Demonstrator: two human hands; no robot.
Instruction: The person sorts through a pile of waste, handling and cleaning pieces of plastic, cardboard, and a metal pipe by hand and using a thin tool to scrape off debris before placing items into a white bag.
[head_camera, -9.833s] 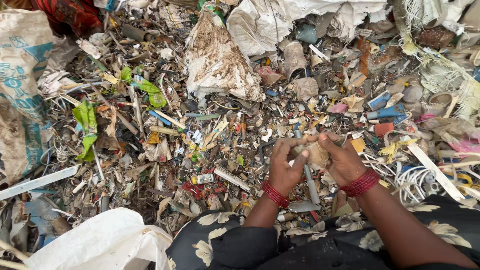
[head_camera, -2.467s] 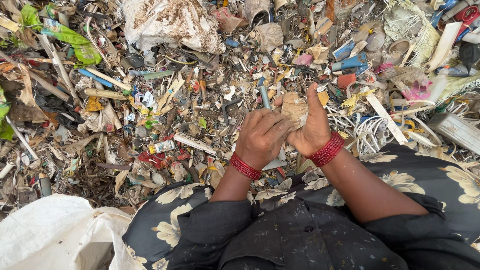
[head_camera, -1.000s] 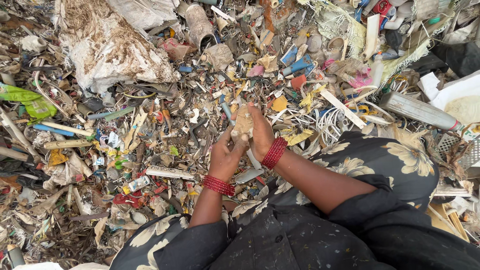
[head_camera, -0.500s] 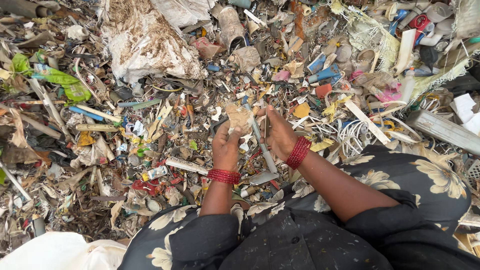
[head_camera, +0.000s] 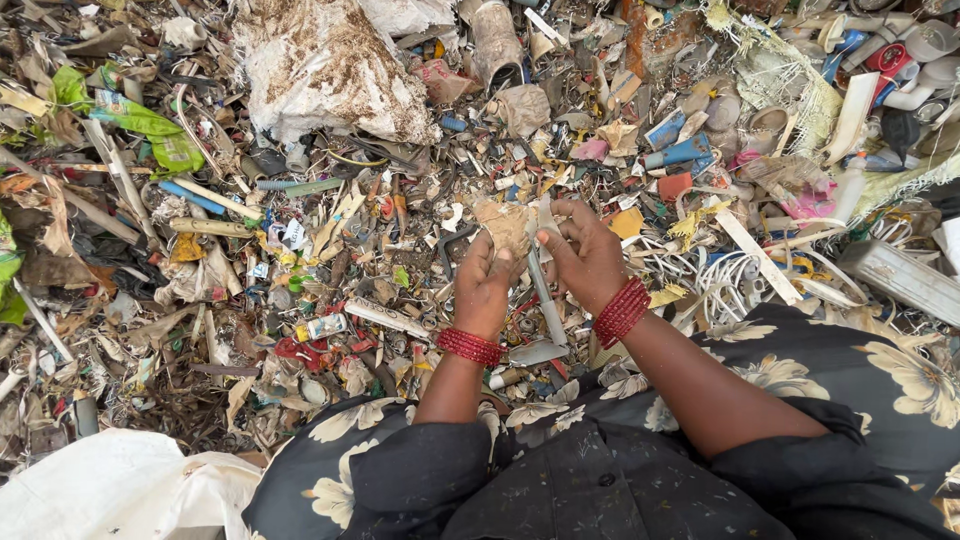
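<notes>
Gripping a crumpled tan scrap (head_camera: 503, 226) between them, both hands were held close together just above the littered ground. The left hand (head_camera: 485, 285) was closed on the scrap's near edge, and the right hand (head_camera: 585, 255) was pinched on its right side, with the fingers (head_camera: 553, 238) curled inward. Red bangles (head_camera: 470, 346) were worn on the left wrist, and a second stack of red bangles (head_camera: 622, 311) was seen on the right wrist. A long pale grey strip (head_camera: 545, 296) was seen on the ground between the two hands, running toward the near side. Below the forearms, a dark garment with pale flowers (head_camera: 620, 470) was spread across the near part of the scene. To the right of the hands, a tangle of white wires (head_camera: 735, 280) was seen, and a flat white slat (head_camera: 757, 256) was laid just beyond it. Far and to the left, a large dirty white sack (head_camera: 320, 70) was sprawled over the heap of mixed waste. At the far left, a green wrapper (head_camera: 150, 130) was visible among the scraps, and a white bag (head_camera: 120, 490) was seen at the near left corner.
</notes>
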